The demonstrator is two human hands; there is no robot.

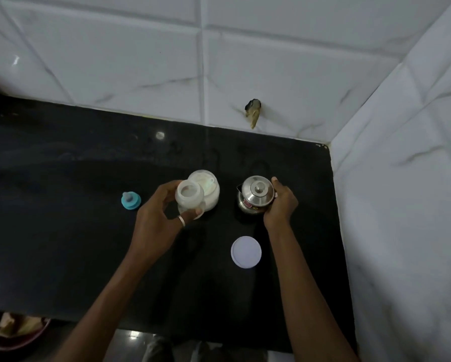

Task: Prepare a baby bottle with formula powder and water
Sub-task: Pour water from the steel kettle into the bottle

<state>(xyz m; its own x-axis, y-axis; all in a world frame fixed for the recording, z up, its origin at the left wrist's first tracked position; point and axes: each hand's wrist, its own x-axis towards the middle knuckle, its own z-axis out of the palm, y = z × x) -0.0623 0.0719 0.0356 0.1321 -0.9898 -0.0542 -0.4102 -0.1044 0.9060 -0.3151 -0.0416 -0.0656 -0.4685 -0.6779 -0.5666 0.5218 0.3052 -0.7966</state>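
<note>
My left hand (157, 218) grips an open, translucent baby bottle (190, 195), held upright just above the black counter (62, 205). Right behind the bottle stands an open jar of white formula powder (208, 188). My right hand (280, 205) is wrapped around the right side of a small steel kettle (255, 193) with its lid on, standing on the counter. The bottle's blue teat cap (131, 201) lies to the left of my left hand. A round white jar lid (246, 252) lies flat on the counter, between my forearms.
White marble-look tiled walls (245, 61) close the counter at the back and on the right. A hole in the back wall (253, 111) sits above the kettle. A pink basin (18, 333) shows below the counter's front left edge.
</note>
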